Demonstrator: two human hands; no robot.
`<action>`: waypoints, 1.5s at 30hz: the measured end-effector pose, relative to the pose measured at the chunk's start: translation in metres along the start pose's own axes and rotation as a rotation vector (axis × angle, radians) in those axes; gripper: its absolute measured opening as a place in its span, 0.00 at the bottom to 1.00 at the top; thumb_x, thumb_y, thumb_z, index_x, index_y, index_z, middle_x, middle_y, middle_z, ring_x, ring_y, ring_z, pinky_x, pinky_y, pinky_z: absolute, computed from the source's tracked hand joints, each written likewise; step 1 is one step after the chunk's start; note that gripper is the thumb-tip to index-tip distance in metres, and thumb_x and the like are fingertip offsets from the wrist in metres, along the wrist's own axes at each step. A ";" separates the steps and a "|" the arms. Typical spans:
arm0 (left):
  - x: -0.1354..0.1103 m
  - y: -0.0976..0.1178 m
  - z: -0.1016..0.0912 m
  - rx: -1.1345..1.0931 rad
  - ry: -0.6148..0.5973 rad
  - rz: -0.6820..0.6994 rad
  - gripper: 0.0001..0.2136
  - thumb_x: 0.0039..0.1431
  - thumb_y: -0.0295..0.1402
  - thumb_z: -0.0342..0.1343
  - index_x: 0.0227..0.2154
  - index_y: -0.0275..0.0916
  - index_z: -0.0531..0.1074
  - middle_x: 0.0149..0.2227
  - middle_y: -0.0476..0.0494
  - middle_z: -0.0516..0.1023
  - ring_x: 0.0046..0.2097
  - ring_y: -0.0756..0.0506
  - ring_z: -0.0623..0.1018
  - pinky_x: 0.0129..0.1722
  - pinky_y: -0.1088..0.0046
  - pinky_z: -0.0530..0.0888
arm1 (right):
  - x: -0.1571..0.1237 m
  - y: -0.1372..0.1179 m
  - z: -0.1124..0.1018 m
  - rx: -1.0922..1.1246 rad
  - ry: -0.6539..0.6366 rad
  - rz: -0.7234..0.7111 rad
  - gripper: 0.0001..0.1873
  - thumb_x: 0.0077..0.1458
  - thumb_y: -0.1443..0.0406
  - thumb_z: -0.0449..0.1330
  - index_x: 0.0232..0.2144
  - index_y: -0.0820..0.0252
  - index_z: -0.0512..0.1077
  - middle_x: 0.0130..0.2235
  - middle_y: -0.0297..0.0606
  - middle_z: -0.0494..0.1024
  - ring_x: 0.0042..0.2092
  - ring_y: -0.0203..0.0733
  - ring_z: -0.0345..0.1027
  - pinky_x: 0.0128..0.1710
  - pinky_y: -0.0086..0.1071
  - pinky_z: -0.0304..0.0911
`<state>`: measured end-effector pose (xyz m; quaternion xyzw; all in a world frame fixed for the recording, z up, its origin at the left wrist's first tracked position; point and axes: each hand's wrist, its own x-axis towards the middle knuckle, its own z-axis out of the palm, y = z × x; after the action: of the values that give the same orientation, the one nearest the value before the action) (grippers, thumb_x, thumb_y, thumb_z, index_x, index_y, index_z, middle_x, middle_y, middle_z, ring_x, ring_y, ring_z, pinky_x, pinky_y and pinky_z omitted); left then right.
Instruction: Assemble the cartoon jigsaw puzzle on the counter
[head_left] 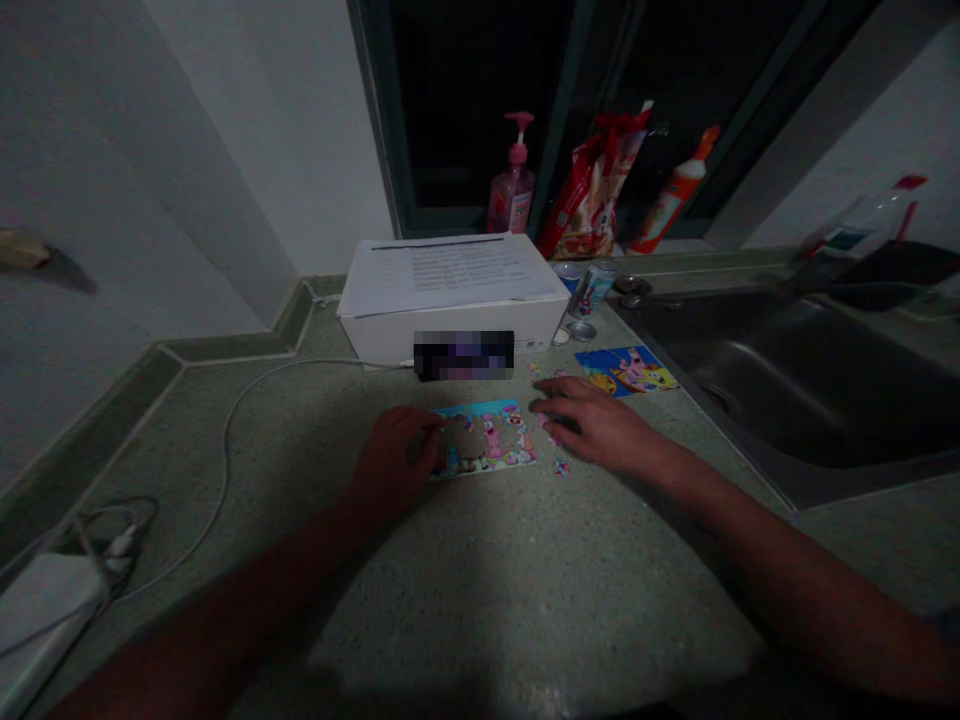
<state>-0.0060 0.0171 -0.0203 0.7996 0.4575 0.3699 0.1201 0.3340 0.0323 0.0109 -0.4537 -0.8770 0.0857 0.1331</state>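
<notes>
A partly assembled cartoon jigsaw puzzle (pixel 491 435) lies flat on the counter, with counter-coloured gaps in its middle. My left hand (pixel 397 455) is at its left edge, fingers bent and the thumb and forefinger on that edge. To the puzzle's right, my right hand (pixel 592 420) reaches over small loose pieces with its fingers apart; no piece shows in its grasp. One loose puzzle piece (pixel 562 467) lies below that hand, and others are partly hidden under the fingers. Beyond the right hand is a blue and yellow cartoon picture sheet (pixel 634 370).
A white box (pixel 450 290) with a printed sheet stands behind the puzzle; a blurred-out device (pixel 463 356) with a white cable (pixel 225 440) is before it. A can (pixel 592 290) stands near the sink (pixel 817 380). A pump bottle (pixel 511 195) and red bag (pixel 596 190) line the window.
</notes>
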 end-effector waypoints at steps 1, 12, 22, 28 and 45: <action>0.000 0.000 0.000 0.000 -0.001 0.001 0.07 0.67 0.30 0.54 0.42 0.43 0.78 0.40 0.42 0.83 0.46 0.40 0.81 0.50 0.54 0.77 | 0.000 0.000 0.000 0.000 -0.001 0.002 0.16 0.68 0.64 0.58 0.54 0.55 0.80 0.62 0.50 0.76 0.64 0.56 0.69 0.65 0.55 0.65; 0.001 0.002 -0.001 -0.006 -0.014 0.000 0.07 0.66 0.30 0.54 0.41 0.42 0.77 0.40 0.42 0.83 0.44 0.39 0.80 0.48 0.54 0.77 | 0.003 0.000 0.002 0.013 0.033 -0.004 0.13 0.66 0.65 0.60 0.50 0.57 0.78 0.61 0.51 0.76 0.64 0.56 0.69 0.64 0.54 0.66; 0.001 0.001 -0.001 0.000 -0.026 -0.004 0.07 0.66 0.30 0.54 0.41 0.42 0.77 0.40 0.43 0.83 0.45 0.40 0.81 0.49 0.56 0.77 | 0.005 0.005 0.008 0.071 0.073 -0.002 0.11 0.59 0.69 0.63 0.45 0.56 0.77 0.61 0.51 0.75 0.64 0.57 0.69 0.64 0.55 0.66; 0.001 0.001 0.000 -0.014 -0.005 0.004 0.07 0.66 0.31 0.54 0.41 0.43 0.78 0.40 0.41 0.83 0.45 0.39 0.81 0.50 0.53 0.77 | 0.005 0.006 0.008 0.064 0.086 0.003 0.09 0.59 0.68 0.64 0.43 0.56 0.75 0.61 0.52 0.75 0.63 0.57 0.69 0.64 0.54 0.66; 0.001 0.000 0.001 -0.016 0.005 0.016 0.07 0.66 0.29 0.55 0.41 0.43 0.77 0.40 0.42 0.83 0.45 0.39 0.81 0.49 0.54 0.77 | 0.017 -0.016 0.007 0.144 0.157 -0.079 0.12 0.56 0.68 0.66 0.44 0.53 0.75 0.62 0.48 0.76 0.68 0.57 0.64 0.66 0.59 0.62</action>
<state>-0.0045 0.0181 -0.0204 0.8014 0.4482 0.3765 0.1226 0.3098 0.0363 0.0110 -0.4135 -0.8726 0.1076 0.2368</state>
